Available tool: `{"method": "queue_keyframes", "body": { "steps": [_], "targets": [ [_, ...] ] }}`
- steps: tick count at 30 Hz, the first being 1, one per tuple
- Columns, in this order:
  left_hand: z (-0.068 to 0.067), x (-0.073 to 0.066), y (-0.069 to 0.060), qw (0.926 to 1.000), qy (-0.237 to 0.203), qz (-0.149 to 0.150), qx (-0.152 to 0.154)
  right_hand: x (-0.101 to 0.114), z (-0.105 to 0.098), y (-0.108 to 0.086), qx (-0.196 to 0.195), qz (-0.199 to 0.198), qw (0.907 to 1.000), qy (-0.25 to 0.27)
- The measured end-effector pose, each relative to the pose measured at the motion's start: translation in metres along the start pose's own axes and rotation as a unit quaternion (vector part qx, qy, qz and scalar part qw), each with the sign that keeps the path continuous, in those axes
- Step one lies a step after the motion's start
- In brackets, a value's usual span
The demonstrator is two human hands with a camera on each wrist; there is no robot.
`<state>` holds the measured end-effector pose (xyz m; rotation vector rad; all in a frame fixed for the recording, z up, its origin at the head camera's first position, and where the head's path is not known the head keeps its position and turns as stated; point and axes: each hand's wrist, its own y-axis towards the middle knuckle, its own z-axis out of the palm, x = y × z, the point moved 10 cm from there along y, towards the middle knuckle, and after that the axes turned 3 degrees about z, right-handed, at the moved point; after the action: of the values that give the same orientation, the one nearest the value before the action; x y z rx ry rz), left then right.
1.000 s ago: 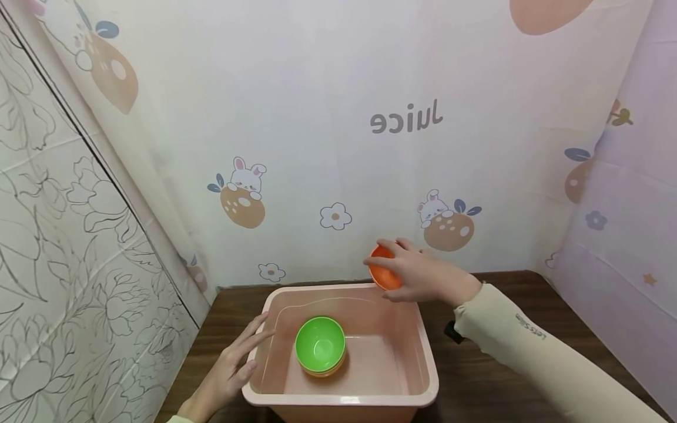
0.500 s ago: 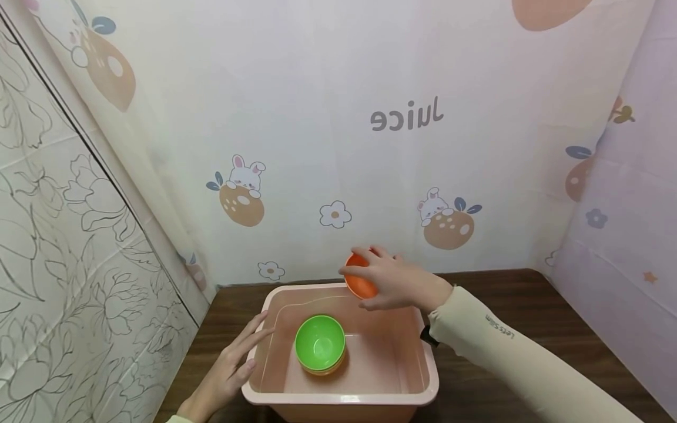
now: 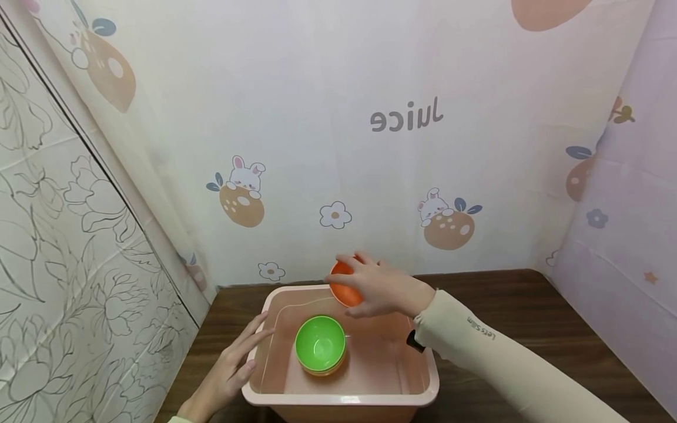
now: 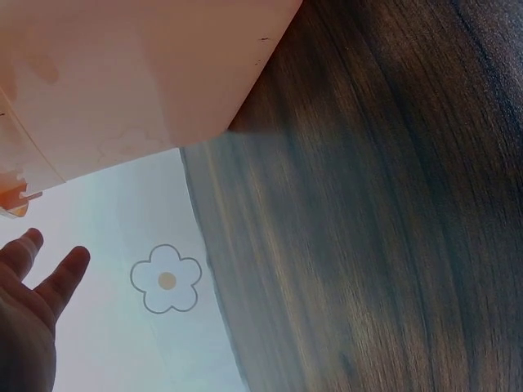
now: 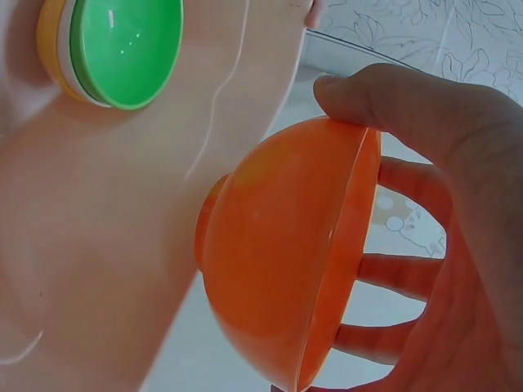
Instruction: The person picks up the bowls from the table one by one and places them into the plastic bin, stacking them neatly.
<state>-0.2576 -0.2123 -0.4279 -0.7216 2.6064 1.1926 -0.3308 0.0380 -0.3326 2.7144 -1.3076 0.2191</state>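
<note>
An orange bowl [image 5: 270, 245] is held by its rim in my right hand [image 3: 383, 288], thumb on one side and fingers spread across the other. In the head view it is tilted over the back edge of the pink basin [image 3: 338, 399]. Down in the basin, at its left, sits a green bowl [image 3: 320, 343], stacked on other bowls; a white and a yellow-orange rim [image 5: 53, 41] show beneath it in the right wrist view. My left hand [image 3: 227, 367] lies at the basin's left rim with fingers extended; whether it touches the rim I cannot tell.
The basin stands on a dark wooden table [image 3: 486, 346]. A curtain [image 3: 338, 147] printed with rabbits and fruit hangs directly behind the table, and a flower-patterned panel [image 3: 74, 247] closes off the left side. A dark band [image 3: 415, 341] is on the right wrist.
My right hand has moved left and slightly down with the orange bowl, from the basin's back right corner to over its back edge. The left hand and stacked bowls stay put.
</note>
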Motion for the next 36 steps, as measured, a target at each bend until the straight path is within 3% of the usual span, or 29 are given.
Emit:
{"method": "queue_keyframes", "body": {
  "steps": [27, 36],
  "targets": [
    [0.001, 0.002, 0.0, 0.9999, -0.003, -0.014, 0.009, 0.036, 0.023, 0.008, -0.005, -0.086, 0.9963, -0.005],
    [0.0, 0.004, 0.001, 0.9992, 0.013, -0.032, 0.021, 0.041, 0.034, 0.009, -0.007, -0.092, 0.9956, -0.017]
  ]
}}
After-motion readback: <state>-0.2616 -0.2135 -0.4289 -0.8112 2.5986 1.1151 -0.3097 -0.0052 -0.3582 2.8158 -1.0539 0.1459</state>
